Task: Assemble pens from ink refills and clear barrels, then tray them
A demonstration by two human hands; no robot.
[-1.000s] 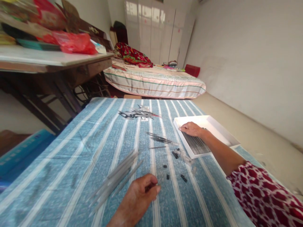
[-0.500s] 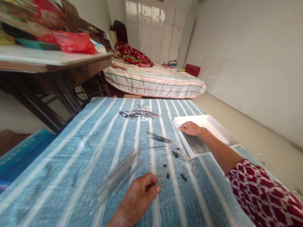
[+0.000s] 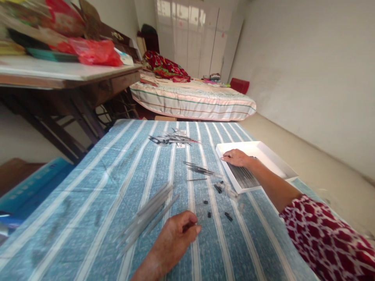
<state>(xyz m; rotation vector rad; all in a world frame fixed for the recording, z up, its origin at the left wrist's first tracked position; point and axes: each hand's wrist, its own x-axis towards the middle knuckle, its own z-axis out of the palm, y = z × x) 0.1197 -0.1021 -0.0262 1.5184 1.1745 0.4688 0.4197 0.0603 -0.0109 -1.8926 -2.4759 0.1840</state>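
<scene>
A: What is the room like?

B: There is a big table with a blue cloth on it. The cloth has white stripes. A bed is at the top middle, and a shiny tall cupboard is behind it. A plain wall fills the upper right. At the upper left, a red bag sits on a side table.

A: Where are the dark sticks?

B: In the white box, right of the middle. They lie flat, side by side. Their long way slants from upper left to lower right.

A: And the other long things?

B: The grey tubes lie left of the middle. They slant the other way, from lower left up to upper right. The thin sticks in the middle lie almost straight across, with their right ends a bit lower.

A: What about the hands?

B: They are well apart. The right hand is over the top ends of the dark sticks. I can't tell if it grips any. The left hand is curled, low in the middle, near the grey tubes. I can't tell if it has something tiny in it.
</scene>
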